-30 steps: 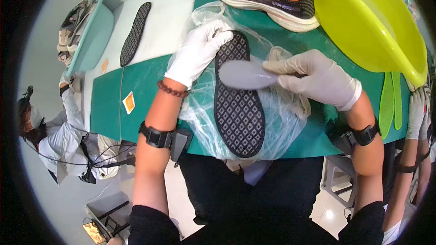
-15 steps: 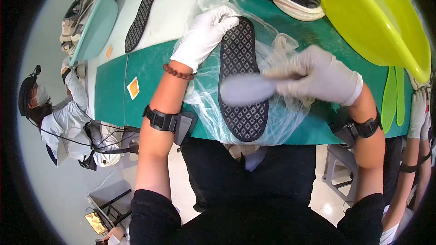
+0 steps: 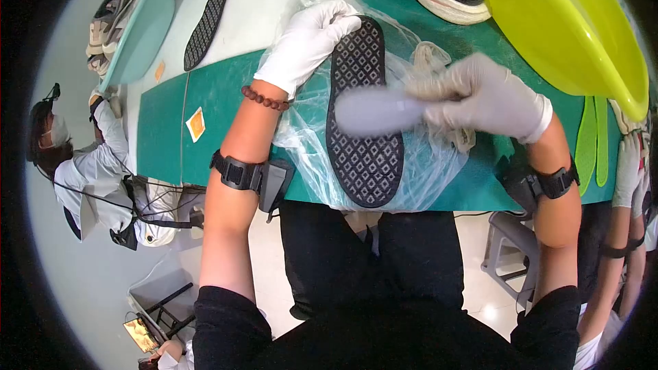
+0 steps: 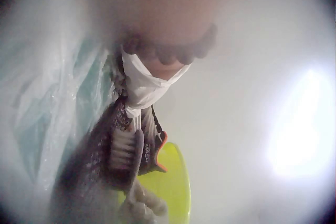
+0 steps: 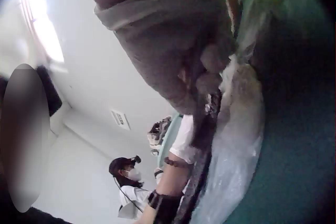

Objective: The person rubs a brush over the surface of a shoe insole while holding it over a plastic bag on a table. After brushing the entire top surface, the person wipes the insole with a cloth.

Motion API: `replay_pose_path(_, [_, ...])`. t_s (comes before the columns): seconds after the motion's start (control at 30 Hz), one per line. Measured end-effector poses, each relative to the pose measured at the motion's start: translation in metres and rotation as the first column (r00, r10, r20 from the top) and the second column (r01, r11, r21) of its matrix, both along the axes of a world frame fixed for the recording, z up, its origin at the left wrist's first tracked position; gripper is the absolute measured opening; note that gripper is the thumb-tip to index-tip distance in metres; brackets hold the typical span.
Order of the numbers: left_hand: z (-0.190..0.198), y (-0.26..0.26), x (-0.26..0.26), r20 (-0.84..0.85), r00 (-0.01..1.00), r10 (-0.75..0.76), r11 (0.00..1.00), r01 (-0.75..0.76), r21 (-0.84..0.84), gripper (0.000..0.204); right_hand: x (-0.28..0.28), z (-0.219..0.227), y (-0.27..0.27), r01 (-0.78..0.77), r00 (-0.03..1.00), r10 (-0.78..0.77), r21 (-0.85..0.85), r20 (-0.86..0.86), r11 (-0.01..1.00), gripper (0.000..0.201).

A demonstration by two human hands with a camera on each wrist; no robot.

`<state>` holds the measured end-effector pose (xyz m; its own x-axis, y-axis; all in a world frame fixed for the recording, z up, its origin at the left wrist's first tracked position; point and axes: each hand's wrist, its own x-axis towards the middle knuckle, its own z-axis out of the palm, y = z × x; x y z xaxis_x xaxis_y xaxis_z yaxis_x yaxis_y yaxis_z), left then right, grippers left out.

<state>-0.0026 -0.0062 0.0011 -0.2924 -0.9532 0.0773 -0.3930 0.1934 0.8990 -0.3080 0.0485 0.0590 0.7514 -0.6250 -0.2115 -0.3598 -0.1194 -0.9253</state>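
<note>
Black insole (image 3: pixel 364 168) is lying lengthwise on a clear plastic bag (image 3: pixel 305 154), its near end reaching the front edge of the table (image 3: pixel 161 133). The left hand (image 3: pixel 301 44) is still pinching the insole's far end. The right hand (image 3: pixel 490 99) is gripping a pale grey brush (image 3: pixel 377 111) crosswise over the insole's middle, bristles facing it. Compared with a second ago, the brush is sitting closer to the front edge.

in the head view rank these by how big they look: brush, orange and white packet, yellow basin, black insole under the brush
1. Yellow basin, cut off at the top
2. Black insole, partly covered
3. The brush, blurred
4. Orange and white packet
</note>
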Motion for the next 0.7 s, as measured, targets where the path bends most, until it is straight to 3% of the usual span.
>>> replay_pose_path(0.03, [0.002,0.000,0.001,0.041,0.999,-0.010,1.000,0.010,0.013,0.014,-0.003,0.009,0.000,-0.122,0.992,0.125,0.080,-0.028,0.989,0.040])
replay_pose_path(0.07, [0.003,0.000,0.000,0.044,0.999,-0.015,1.000,0.015,0.005,0.013,-0.003,0.016,0.000,-0.258,0.955,0.239,-0.099,-0.174,0.961,0.041])
replay_pose_path(0.17, [0.001,0.000,0.000,0.042,0.999,-0.017,1.000,0.017,0.002,0.013,0.000,-0.002,-0.003,-0.028,0.997,0.033,-0.080,0.068,0.996,0.041])
replay_pose_path(0.2, [-0.001,-0.001,-0.001,0.031,1.000,-0.007,1.000,0.006,0.008,0.012,0.003,-0.002,0.000,0.160,0.987,-0.160,0.018,0.019,0.987,0.041])
replay_pose_path(0.3, [-0.001,-0.002,-0.001,0.030,0.999,0.023,1.000,-0.023,0.001,0.010,-0.001,0.001,-0.005,0.093,0.996,-0.094,-0.041,-0.010,0.995,0.040])
replay_pose_path(0.33, [0.004,0.002,-0.004,0.039,0.999,0.029,1.000,-0.029,0.005,0.010,-0.004,0.000,-0.008,-0.097,0.995,0.099,-0.138,0.005,0.986,0.039])
replay_pose_path(0.43, [0.003,0.001,-0.001,0.057,0.998,0.016,1.000,-0.015,-0.014,0.010,0.000,0.018,-0.003,-0.258,0.959,0.250,-0.042,-0.136,0.965,0.038])
replay_pose_path(0.47, [0.000,-0.002,0.001,0.057,0.998,0.004,1.000,-0.002,-0.029,0.010,0.000,0.009,-0.003,-0.098,0.992,0.106,0.107,-0.075,0.989,0.040])
replay_pose_path(0.57, [-0.001,-0.001,0.001,0.073,0.997,0.010,0.998,-0.005,-0.069,0.019,0.003,-0.015,-0.009,0.302,0.953,-0.295,-0.170,0.065,0.938,0.041])
replay_pose_path(0.6, [-0.001,-0.001,0.000,0.079,0.997,0.022,0.996,-0.016,-0.084,0.024,0.003,-0.013,-0.010,0.304,0.953,-0.299,-0.117,0.056,0.945,0.043])
replay_pose_path(0.7, [0.000,0.002,-0.002,0.089,0.995,0.052,0.997,-0.046,-0.066,0.025,-0.004,-0.005,-0.006,-0.061,0.995,0.067,-0.095,0.070,0.994,0.041])
